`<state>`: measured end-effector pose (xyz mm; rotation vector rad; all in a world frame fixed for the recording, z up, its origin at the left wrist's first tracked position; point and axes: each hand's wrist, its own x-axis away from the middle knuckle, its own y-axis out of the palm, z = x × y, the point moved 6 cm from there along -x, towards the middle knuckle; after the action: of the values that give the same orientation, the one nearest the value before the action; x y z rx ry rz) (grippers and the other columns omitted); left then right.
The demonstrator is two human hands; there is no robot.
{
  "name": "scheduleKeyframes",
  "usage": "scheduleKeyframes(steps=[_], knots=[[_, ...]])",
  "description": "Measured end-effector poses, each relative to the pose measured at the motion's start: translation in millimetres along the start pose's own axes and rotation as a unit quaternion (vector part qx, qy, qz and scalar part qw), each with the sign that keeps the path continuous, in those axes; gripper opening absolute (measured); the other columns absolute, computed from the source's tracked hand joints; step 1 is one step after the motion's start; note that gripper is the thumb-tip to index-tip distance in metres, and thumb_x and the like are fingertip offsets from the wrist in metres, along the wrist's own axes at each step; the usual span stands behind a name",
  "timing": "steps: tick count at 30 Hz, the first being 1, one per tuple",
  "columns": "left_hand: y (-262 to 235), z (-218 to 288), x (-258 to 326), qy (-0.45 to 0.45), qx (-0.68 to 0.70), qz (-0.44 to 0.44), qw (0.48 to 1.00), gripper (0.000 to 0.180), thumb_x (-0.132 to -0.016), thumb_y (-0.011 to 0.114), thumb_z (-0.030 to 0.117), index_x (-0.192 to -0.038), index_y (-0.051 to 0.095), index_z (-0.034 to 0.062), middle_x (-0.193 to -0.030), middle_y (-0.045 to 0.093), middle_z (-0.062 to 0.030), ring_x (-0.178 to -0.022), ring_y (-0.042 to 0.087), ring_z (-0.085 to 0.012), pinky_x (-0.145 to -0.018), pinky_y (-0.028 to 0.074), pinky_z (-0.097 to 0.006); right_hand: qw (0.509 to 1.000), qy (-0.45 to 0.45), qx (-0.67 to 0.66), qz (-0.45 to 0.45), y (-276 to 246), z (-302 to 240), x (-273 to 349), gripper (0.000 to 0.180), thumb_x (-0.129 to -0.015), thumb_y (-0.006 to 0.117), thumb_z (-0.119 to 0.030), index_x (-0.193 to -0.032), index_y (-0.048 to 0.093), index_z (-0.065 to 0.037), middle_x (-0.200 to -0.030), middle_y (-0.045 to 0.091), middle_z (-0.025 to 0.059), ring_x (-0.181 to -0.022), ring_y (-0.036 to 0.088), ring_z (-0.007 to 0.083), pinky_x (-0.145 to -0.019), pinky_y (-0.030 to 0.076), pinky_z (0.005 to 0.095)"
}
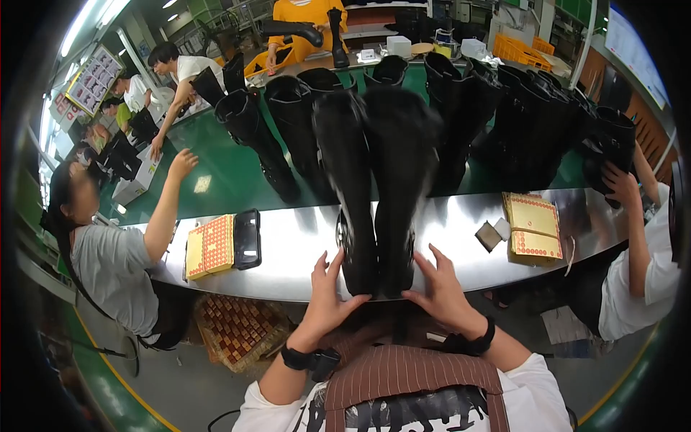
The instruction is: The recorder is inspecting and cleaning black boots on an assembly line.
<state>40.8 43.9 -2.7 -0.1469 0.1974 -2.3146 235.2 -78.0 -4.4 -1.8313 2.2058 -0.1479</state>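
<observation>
1. Pressing against the heels of a pair of black boots [374, 194], both hands work at the near edge of the steel table [302, 248]. Left hand [327, 291]: grip open, fingers spread on the left boot. Right hand [439, 288]: grip open, flat against the right boot.
2. Yellow sticker sheets [210, 246] lie left; a black phone [247, 239] sits beside them.

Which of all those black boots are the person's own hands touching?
The blurred pair of tall black boots lying on the shiny metal ledge: the left hand and right hand press its near ends. The other black boots sit farther back on the green belt.
</observation>
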Motion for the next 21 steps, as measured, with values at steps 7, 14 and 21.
scheduleKeyframes(steps=[7,14,21], knots=[[21,19,6,0.139,-0.087,0.034,0.986,0.122,-0.054,0.095,0.031,-0.145,0.021,-0.0029,-0.142,0.037,-0.0211,-0.13,0.041,-0.0322,-0.107,0.035,-0.039,0.948,-0.118,0.293,0.036,29,-5,12,0.084,-0.076,0.078,-0.022,-0.142,0.032,0.004,-0.131,0.047,0.0249,-0.114,0.05,0.0409,-0.099,0.042,0.0443],[7,45,3,0.089,-0.044,0.054,0.994,0.118,-0.051,0.095,0.034,-0.138,0.026,-0.0061,-0.138,0.037,-0.0232,-0.133,0.037,-0.032,-0.109,0.032,-0.041,0.935,-0.103,0.338,0.019,31,-20,5,0.08,-0.076,0.077,-0.02,-0.139,0.033,0.004,-0.117,0.055,0.0212,-0.1,0.056,0.0371,-0.086,0.048,0.0427],[14,90,12,0.205,-0.14,0.168,0.954,0.12,-0.051,0.095,0.035,-0.135,0.022,-0.0084,-0.121,0.045,-0.0225,-0.111,0.051,-0.0384,-0.097,0.041,-0.044,0.925,-0.144,0.35,0.024,30,-26,1,0.076,-0.075,0.077,-0.02,-0.135,0.038,0.005,-0.111,0.058,0.0173,-0.094,0.058,0.0335,-0.08,0.05,0.0398]])
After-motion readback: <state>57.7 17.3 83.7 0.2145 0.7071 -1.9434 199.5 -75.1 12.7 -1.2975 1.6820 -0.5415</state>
